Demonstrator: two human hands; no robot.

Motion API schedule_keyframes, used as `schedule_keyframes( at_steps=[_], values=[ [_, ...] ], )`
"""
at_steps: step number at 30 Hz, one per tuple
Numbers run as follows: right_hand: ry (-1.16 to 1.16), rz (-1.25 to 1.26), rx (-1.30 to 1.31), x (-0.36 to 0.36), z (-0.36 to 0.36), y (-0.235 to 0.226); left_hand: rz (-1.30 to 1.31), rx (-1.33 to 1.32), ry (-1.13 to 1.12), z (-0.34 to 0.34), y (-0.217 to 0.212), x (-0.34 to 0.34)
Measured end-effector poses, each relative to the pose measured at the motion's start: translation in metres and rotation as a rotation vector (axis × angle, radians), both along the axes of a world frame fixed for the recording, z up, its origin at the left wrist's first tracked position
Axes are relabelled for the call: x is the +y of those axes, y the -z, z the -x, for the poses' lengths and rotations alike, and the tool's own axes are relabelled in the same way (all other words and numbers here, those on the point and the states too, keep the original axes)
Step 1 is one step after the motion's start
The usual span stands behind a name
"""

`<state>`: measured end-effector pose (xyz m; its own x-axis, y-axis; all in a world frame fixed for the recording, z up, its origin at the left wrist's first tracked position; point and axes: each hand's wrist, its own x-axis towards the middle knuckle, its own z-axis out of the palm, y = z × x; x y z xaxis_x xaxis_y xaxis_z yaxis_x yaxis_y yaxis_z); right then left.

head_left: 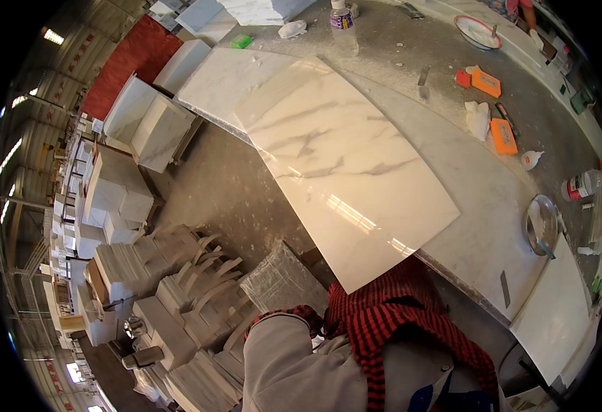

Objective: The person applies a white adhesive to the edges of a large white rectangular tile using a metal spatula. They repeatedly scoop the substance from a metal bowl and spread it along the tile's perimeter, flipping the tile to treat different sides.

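A polished white marble slab (349, 165) with grey veins lies across a paler stone slab (452, 158) on the workbench. Its near corner juts past the bench edge toward my body. My left arm, in a grey sleeve (280, 364), bends in front of me, with a red and black striped cloth (397, 309) beside it. The left hand is hidden in the folds, so I cannot see its fingers or whether it touches the slab. No part of my right hand shows.
Orange boxes (503, 136), a bottle (581, 185), a metal bowl (542, 223) and a putty knife (505, 288) lie on the right. A rimmed bowl (478, 33) stands at the back, near another person's gloved hand (536, 40). Stacked stone pieces (184, 309) fill the left floor.
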<state>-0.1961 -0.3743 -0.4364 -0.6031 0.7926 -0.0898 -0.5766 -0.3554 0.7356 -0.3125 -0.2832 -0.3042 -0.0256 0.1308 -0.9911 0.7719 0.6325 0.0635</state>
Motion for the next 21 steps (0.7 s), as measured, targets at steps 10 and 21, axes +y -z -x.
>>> schedule_keyframes(
  at_steps=[10, 21],
  values=[
    [0.009, -0.209, 0.312, 0.006, 0.118, 0.008, 0.015, -0.001, -0.023, 0.009, 0.000, -0.004],
    [-0.060, -0.308, 0.449, 0.000, 0.156, 0.008, 0.022, -0.004, -0.040, 0.013, 0.005, -0.014]
  ],
)
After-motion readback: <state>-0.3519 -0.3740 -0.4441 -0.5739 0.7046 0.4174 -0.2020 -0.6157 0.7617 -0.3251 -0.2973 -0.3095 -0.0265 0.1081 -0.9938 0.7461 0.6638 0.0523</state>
